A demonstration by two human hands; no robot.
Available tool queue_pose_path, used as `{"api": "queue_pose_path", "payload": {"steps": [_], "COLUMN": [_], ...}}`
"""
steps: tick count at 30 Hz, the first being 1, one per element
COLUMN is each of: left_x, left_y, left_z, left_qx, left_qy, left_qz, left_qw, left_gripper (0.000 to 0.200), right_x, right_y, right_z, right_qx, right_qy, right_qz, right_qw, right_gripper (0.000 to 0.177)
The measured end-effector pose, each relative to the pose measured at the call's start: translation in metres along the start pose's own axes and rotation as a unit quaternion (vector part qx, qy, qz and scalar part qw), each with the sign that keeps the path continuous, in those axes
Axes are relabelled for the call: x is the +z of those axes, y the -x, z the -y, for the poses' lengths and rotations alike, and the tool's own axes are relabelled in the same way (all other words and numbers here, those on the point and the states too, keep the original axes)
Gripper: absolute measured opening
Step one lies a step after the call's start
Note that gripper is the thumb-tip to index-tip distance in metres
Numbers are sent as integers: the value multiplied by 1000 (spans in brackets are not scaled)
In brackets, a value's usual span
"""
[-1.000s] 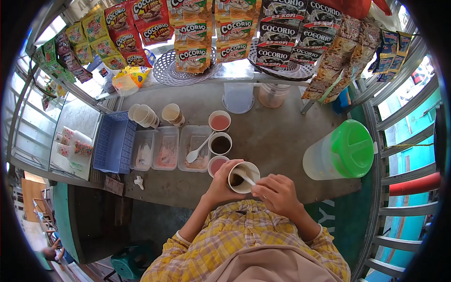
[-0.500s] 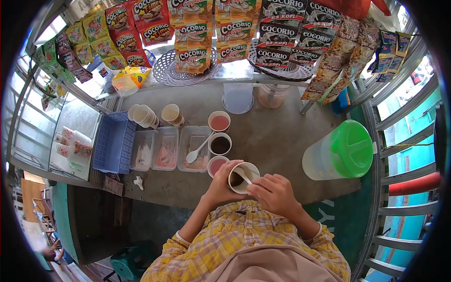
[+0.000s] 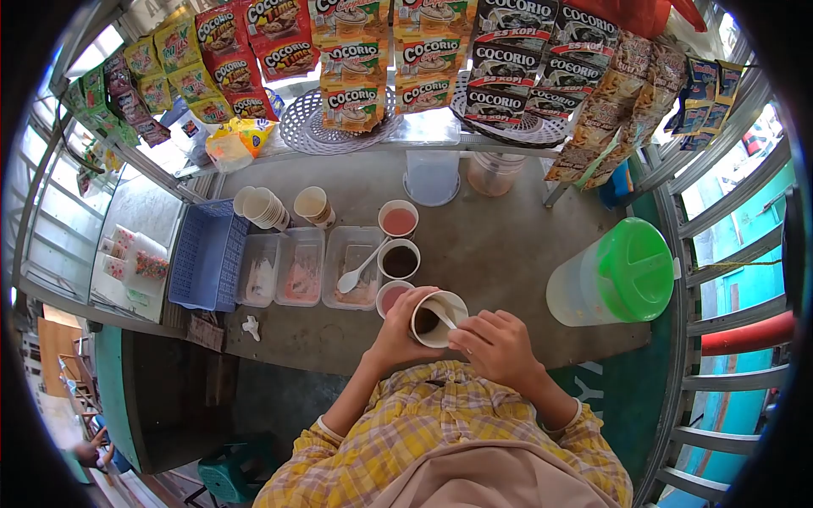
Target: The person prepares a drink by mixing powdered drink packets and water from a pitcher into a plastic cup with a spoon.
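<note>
My left hand (image 3: 398,328) is wrapped round a paper cup (image 3: 457,305) with dark brown liquid low inside it. The cup tilts toward me over the counter's near edge. Between the fingers of my right hand (image 3: 493,345) is the handle of a white spoon (image 3: 442,317), whose other end dips into the cup. Just beyond my left hand stands a cup of pink drink (image 3: 392,296), partly covered by my fingers. Behind it are a cup of dark drink (image 3: 399,259) and another cup of pink drink (image 3: 398,222).
Left on the counter are plastic tubs of powder (image 3: 301,267), with a white spoon (image 3: 360,269) lying across one. Stacked paper cups (image 3: 264,208) and a blue basket (image 3: 203,254) stand further left. A green-lidded water jug (image 3: 610,275) is at right. Drink sachets (image 3: 428,55) hang overhead.
The spoon's angle inside the cup has shifted slightly. Both hands keep nearly the same place and hold, and the whole view has moved a little.
</note>
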State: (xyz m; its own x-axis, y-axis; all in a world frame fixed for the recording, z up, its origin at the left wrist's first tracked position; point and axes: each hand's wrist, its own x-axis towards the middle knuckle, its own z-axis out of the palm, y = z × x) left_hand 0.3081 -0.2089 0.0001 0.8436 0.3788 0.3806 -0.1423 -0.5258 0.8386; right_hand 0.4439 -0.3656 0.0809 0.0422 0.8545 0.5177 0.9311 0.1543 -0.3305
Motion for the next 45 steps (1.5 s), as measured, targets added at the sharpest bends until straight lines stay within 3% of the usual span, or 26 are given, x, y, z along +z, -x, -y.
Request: {"api": "queue_pose_path", "payload": {"steps": [3,21,24,30,42,45], "left_x": [0,-1,-1,1,0,0], "left_y": [-1,2,0,4,0,2], "left_z": [-4,1,-6,4,0,3], "left_qx": [-3,17,8,23,20,20], "left_qy": [0,-8,-8,-6,-7,-13], "left_qz": [-2,-10,-11,-12,-11,-5], "left_qw": [1000,1000,1000,1000,1000,1000], "left_gripper": [91,89,90,92,93,93], "right_x": [-2,2,1,4,5,7], "right_y": [1,3,6,4,6,5], "right_z": [2,-1,2,-4,0,-8], "right_qx": [-11,18,-5,20,-7,21], "right_qy": [-52,-13,-48,-30,-71,-25], "right_qz": [7,-34,4,-34,-10,-51], "right_qw": [999,999,999,999,997,998], "right_gripper": [16,16,15,13,13,13]}}
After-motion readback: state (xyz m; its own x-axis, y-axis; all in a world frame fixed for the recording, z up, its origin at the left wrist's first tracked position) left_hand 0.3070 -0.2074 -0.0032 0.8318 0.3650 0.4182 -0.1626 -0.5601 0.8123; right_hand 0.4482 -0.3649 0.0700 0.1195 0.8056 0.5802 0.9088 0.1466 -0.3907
